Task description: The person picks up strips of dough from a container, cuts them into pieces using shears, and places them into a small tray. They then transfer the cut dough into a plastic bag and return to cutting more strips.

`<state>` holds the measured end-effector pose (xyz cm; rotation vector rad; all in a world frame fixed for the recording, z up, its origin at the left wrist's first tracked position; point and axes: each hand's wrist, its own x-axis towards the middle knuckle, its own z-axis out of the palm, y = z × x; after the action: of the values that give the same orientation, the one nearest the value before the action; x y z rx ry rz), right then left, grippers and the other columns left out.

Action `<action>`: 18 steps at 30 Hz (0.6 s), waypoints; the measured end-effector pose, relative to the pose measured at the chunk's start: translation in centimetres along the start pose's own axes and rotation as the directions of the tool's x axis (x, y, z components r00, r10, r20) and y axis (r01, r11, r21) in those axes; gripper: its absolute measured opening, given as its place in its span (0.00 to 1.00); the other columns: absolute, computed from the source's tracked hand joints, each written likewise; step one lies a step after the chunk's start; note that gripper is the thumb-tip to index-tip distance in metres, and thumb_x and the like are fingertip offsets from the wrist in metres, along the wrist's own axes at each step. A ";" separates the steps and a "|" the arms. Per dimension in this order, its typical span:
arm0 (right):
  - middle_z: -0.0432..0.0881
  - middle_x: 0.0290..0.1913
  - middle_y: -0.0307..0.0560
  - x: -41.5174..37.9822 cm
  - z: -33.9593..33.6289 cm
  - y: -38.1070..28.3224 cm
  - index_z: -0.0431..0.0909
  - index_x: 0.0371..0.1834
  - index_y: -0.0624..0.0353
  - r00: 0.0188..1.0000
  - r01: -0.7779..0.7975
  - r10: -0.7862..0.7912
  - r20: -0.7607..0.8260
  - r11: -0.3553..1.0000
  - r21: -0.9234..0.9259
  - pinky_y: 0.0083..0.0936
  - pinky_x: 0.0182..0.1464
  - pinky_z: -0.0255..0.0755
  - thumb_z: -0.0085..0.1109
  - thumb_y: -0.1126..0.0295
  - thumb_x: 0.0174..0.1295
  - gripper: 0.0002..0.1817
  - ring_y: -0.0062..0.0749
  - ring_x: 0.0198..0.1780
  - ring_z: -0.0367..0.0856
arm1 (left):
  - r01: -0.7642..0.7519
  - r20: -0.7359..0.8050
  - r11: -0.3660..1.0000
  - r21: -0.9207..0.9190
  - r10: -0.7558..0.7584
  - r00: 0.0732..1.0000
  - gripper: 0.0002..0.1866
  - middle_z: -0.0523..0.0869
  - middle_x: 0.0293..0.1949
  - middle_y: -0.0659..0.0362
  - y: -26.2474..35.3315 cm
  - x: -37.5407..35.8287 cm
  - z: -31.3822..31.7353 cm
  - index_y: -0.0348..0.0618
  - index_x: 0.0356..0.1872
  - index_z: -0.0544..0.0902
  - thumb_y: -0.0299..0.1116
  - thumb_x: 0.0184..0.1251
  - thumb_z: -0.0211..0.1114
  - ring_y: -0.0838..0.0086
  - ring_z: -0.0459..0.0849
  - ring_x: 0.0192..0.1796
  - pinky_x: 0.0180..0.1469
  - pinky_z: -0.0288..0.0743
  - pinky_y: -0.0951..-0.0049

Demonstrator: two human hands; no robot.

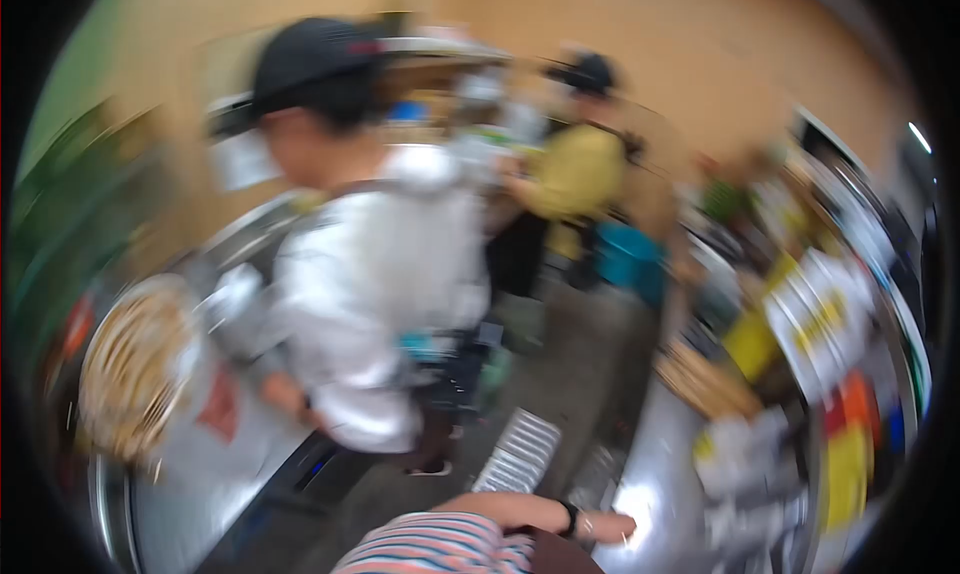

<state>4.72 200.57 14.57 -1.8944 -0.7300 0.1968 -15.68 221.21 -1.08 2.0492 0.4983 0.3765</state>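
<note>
My left hand (608, 527) is at the bottom of the head view, beyond a striped sleeve and a dark wristband (571, 517). It is at the near edge of a shiny metal counter (645, 474). Motion smears its fingers, so I cannot make out how they are held or whether anything is in them. Glare covers the counter beside the fingertips. My right hand is out of the picture.
Close on the left, a person in a white shirt (385, 244) faces a metal worktop (190, 514) bearing a round basket (140, 369). Farther back stands a person in yellow (580, 174) near a teal bin (630, 254). A slatted pale panel (517, 454) lies low between the counters.
</note>
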 end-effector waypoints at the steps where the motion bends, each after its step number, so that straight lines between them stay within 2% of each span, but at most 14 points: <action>1: 0.79 0.47 0.53 -1.2 -4.1 2.3 0.73 0.54 0.63 0.988 -0.070 0.076 -0.136 0.997 0.044 0.32 0.56 0.68 0.44 0.61 0.68 0.19 0.48 0.49 0.77 | 0.001 0.069 0.996 -0.086 0.005 0.998 0.12 0.84 0.36 0.46 -0.6 0.4 1.3 0.36 0.38 0.81 0.27 0.54 0.55 0.60 0.83 0.40 0.40 0.76 0.60; 2: 0.79 0.47 0.53 -3.1 -8.1 4.4 0.73 0.54 0.63 0.949 -0.122 0.150 -0.278 0.986 0.115 0.32 0.56 0.68 0.44 0.61 0.68 0.19 0.48 0.48 0.77 | 0.004 0.206 1.000 -0.019 0.000 0.979 0.12 0.83 0.42 0.47 -1.2 0.7 1.5 0.37 0.41 0.81 0.28 0.60 0.53 0.57 0.81 0.45 0.45 0.75 0.61; 3: 0.79 0.47 0.52 -5.6 -12.0 6.2 0.73 0.54 0.63 0.882 -0.151 0.218 -0.417 0.971 0.187 0.32 0.56 0.68 0.44 0.61 0.68 0.19 0.48 0.48 0.77 | 0.145 0.307 0.986 -0.080 -0.114 0.945 0.12 0.83 0.43 0.49 2.8 0.1 -0.8 0.38 0.43 0.81 0.30 0.61 0.56 0.60 0.81 0.46 0.46 0.75 0.63; 4: 0.79 0.47 0.52 -7.3 -14.9 7.2 0.73 0.54 0.63 0.809 -0.157 0.268 -0.524 0.956 0.246 0.32 0.56 0.68 0.44 0.61 0.68 0.19 0.48 0.48 0.77 | 0.128 0.347 0.986 -0.104 -0.085 0.934 0.13 0.84 0.43 0.50 3.7 0.3 -1.6 0.40 0.45 0.82 0.32 0.62 0.58 0.64 0.82 0.47 0.46 0.76 0.67; 5: 0.79 0.47 0.52 -8.4 -17.0 7.5 0.73 0.54 0.63 0.731 -0.155 0.274 -0.625 0.959 0.239 0.32 0.56 0.68 0.44 0.61 0.68 0.19 0.48 0.48 0.77 | 0.177 0.431 0.980 -0.097 -0.119 0.895 0.13 0.84 0.43 0.50 2.4 1.0 -0.4 0.39 0.45 0.82 0.35 0.63 0.59 0.67 0.84 0.46 0.46 0.78 0.69; 6: 0.79 0.47 0.52 -10.8 -19.8 7.1 0.74 0.54 0.62 0.634 -0.180 0.312 -0.708 0.949 0.257 0.32 0.55 0.68 0.44 0.61 0.68 0.19 0.48 0.48 0.77 | 0.008 0.391 0.997 -0.083 0.025 0.920 0.12 0.85 0.42 0.51 3.9 1.3 -1.1 0.39 0.44 0.83 0.33 0.64 0.60 0.66 0.85 0.44 0.45 0.79 0.70; 7: 0.78 0.37 0.45 -9.9 -22.6 8.1 0.76 0.46 0.61 0.479 -0.284 0.082 -0.874 0.957 -0.066 0.33 0.50 0.69 0.46 0.59 0.67 0.17 0.43 0.42 0.76 | 0.014 0.384 0.997 -0.071 0.015 0.923 0.11 0.86 0.41 0.52 1.2 2.4 0.3 0.38 0.43 0.83 0.30 0.62 0.62 0.67 0.85 0.42 0.45 0.79 0.71; 8: 0.73 0.28 0.37 -9.4 -25.7 9.5 0.76 0.37 0.58 0.403 -0.252 0.005 -0.915 0.962 -0.106 0.27 0.37 0.67 0.46 0.57 0.68 0.16 0.31 0.32 0.72 | 0.033 0.423 0.997 -0.068 -0.001 0.906 0.11 0.86 0.39 0.54 0.9 3.0 0.4 0.37 0.43 0.83 0.27 0.60 0.64 0.70 0.85 0.42 0.43 0.79 0.73; 9: 0.68 0.21 0.33 -8.7 -27.8 10.9 0.75 0.31 0.56 0.341 -0.006 0.016 -0.940 1.000 0.014 0.20 0.25 0.57 0.47 0.59 0.67 0.14 0.19 0.23 0.66 | 0.158 0.480 0.978 -0.140 -0.072 0.874 0.11 0.86 0.38 0.55 2.7 3.0 -0.2 0.37 0.43 0.83 0.27 0.60 0.64 0.72 0.85 0.41 0.42 0.78 0.74; 11: 0.69 0.22 0.32 -7.3 -29.6 5.5 0.76 0.30 0.58 0.309 0.063 0.067 -0.949 0.994 0.091 0.18 0.24 0.54 0.49 0.65 0.65 0.11 0.15 0.23 0.61 | 0.183 0.547 0.971 -0.157 -0.069 0.834 0.11 0.86 0.38 0.56 4.5 5.3 1.0 0.37 0.44 0.83 0.26 0.60 0.63 0.73 0.84 0.40 0.42 0.78 0.75; 13: 0.69 0.22 0.30 -7.1 -30.7 2.0 0.77 0.30 0.56 0.342 0.187 0.029 -0.939 0.977 0.098 0.16 0.23 0.52 0.49 0.64 0.65 0.11 0.12 0.21 0.60 | 0.162 0.561 0.967 -0.195 -0.026 0.828 0.11 0.86 0.38 0.56 5.7 7.0 2.7 0.38 0.44 0.82 0.28 0.61 0.64 0.73 0.84 0.40 0.43 0.77 0.76; 15: 0.67 0.21 0.28 -6.5 -32.1 0.1 0.77 0.31 0.53 0.285 0.172 -0.112 -0.952 0.983 -0.064 0.15 0.22 0.50 0.47 0.67 0.65 0.09 0.11 0.20 0.59 | 0.093 0.630 0.971 -0.220 0.069 0.774 0.11 0.86 0.39 0.57 6.7 9.1 4.4 0.37 0.44 0.82 0.29 0.62 0.64 0.74 0.83 0.41 0.45 0.77 0.75; 17: 0.66 0.21 0.28 -6.8 -32.1 -1.4 0.76 0.29 0.53 0.324 0.196 -0.130 -0.937 0.978 -0.068 0.15 0.23 0.49 0.46 0.69 0.64 0.09 0.11 0.21 0.58 | 0.020 0.667 0.977 -0.214 0.131 0.733 0.11 0.86 0.40 0.57 7.6 11.2 5.6 0.38 0.45 0.82 0.31 0.63 0.63 0.74 0.83 0.42 0.46 0.76 0.75; 18: 0.66 0.21 0.28 -7.0 -32.0 -0.9 0.76 0.29 0.55 0.332 0.155 -0.155 -0.930 0.982 -0.109 0.15 0.23 0.50 0.46 0.69 0.64 0.09 0.11 0.21 0.59 | 0.034 0.689 0.983 -0.180 0.101 0.718 0.11 0.86 0.40 0.57 7.9 12.3 6.1 0.38 0.45 0.82 0.31 0.63 0.63 0.74 0.83 0.42 0.46 0.76 0.75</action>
<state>13.12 171.95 28.09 -1.5333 -0.0591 -1.0023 -0.71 219.11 3.55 1.8448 -0.0480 -0.3382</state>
